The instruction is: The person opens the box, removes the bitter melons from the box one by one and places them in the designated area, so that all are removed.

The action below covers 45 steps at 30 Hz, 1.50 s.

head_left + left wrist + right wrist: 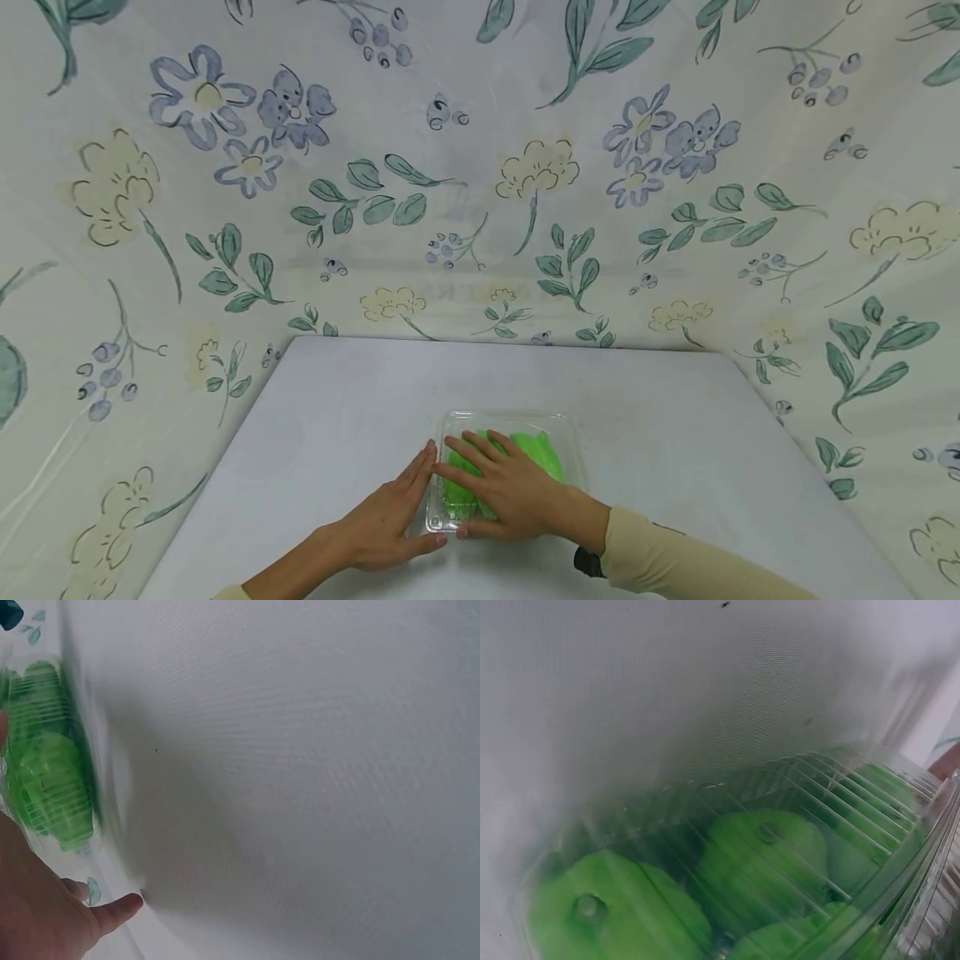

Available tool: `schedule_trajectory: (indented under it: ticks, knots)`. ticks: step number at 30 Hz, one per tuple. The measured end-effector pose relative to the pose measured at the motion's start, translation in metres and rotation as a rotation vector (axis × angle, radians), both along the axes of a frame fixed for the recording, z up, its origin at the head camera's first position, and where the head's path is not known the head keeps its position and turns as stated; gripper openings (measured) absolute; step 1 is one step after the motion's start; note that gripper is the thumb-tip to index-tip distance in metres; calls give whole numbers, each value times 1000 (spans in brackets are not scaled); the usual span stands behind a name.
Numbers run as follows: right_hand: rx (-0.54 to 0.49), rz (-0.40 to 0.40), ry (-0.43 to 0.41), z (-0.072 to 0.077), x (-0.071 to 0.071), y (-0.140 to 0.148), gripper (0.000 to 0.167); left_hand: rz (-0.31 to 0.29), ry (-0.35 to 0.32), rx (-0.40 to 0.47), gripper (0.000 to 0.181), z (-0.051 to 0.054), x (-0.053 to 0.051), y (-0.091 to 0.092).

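Too hard a press from the right hand might have bowed the clear plastic clamshell or squashed its contents; a sideways push might have skidded it across the white tabletop. Whether the lid was latched could not be told — a loose rim might have sprung up. Inside the clamshell, near the middle of the table's front part, lay several bright green, pepper-shaped pieces, rounded and stub-stemmed. The right hand rested spread on top, grasping nothing; the left hand, straight-fingered and likewise ungrasping, lay along the left side.
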State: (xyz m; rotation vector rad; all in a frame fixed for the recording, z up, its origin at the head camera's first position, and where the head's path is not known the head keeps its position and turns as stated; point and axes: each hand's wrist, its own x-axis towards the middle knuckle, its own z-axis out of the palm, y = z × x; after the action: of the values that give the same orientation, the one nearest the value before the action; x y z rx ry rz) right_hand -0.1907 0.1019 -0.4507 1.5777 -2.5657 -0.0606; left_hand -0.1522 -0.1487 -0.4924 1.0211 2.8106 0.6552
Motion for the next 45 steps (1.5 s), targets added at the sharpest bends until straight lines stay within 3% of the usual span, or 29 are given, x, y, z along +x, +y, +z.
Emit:
schedule_trajectory:
  ticks: [6,21,30,37,45]
  knots:
    - [-9,0,37,-1,0,1,84,-12,10,13,98,1,-1,0]
    - [-38,-1,11,-4,3,1,81,5,-79,68,98,3,1,-2]
    - [-49,10,27,-6,3,0,80,21,-47,75,97,0,2,-3]
    - [-46,18,54,-9,4,-2,80,67,-65,75,97,-4,5,-3]
    - [-32,9,80,-8,5,-3,81,81,-48,97,96,-7,2,-2]
